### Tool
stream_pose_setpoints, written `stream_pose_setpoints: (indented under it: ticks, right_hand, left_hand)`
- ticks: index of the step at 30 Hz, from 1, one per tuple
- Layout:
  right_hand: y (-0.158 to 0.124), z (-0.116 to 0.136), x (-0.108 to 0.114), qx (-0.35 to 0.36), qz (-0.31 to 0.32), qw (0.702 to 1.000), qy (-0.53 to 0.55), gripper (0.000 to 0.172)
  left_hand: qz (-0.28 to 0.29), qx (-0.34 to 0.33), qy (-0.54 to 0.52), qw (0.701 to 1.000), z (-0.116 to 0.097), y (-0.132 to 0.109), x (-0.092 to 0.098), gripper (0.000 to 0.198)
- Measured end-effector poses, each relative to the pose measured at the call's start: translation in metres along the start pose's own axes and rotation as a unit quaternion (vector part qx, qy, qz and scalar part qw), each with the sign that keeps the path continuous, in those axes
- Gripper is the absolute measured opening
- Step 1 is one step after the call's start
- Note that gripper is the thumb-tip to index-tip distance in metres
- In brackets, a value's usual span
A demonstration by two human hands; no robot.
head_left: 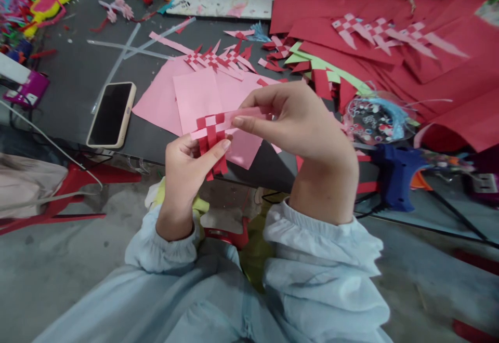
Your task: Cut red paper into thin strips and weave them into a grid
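My left hand (187, 163) is closed on a small piece of woven paper strips (211, 130), red strips running lengthwise with pink ones crossing them. Its thumb presses on the front of the weave near the lower pink strip. To the right, my right hand (284, 117) pinches a pink paper strip (249, 114) that runs into the weave's upper part. Both hands are held above the table's front edge. Beneath them lie pink paper sheets (159, 93). Beyond, several finished-looking woven red and pink paper fish (212, 60) rest on the pink paper.
A phone (111, 114) lies at left beside clear glue sticks (128, 47). Red paper sheets (421, 67) cover the right side, with more woven fish (380, 31) on top. A bag of beads (374, 119) and a blue glue gun (399, 176) sit at the right front.
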State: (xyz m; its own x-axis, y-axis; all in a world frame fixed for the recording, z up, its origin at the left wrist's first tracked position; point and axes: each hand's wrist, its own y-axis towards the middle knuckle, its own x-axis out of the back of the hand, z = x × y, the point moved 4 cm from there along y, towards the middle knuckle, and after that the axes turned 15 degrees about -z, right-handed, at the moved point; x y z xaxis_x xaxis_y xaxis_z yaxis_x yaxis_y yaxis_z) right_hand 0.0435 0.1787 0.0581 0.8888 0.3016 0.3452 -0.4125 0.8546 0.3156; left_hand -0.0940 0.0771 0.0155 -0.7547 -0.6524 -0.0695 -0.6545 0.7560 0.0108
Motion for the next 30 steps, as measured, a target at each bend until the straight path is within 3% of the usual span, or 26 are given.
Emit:
stream_pose_setpoints:
  ticks: [14, 20, 30]
  right_hand:
    - [0.0007, -0.0001, 0.0016, -0.009, -0.001, 1.0, -0.028, 0.016]
    - [-0.0001, 0.0015, 0.0032, -0.033, 0.002, 0.999, -0.03, 0.01]
    - [-0.0006, -0.0013, 0.0054, -0.066, -0.011, 0.997, -0.035, 0.022]
  left_hand:
    - [0.013, -0.025, -0.017, 0.999, 0.0002, 0.0022, 0.0011, 0.019]
    - [-0.027, 0.006, -0.022, 0.999, -0.0007, 0.0, 0.0013, 0.017]
    - [-0.06, 0.029, -0.032, 0.997, -0.0003, 0.0017, 0.0045, 0.018]
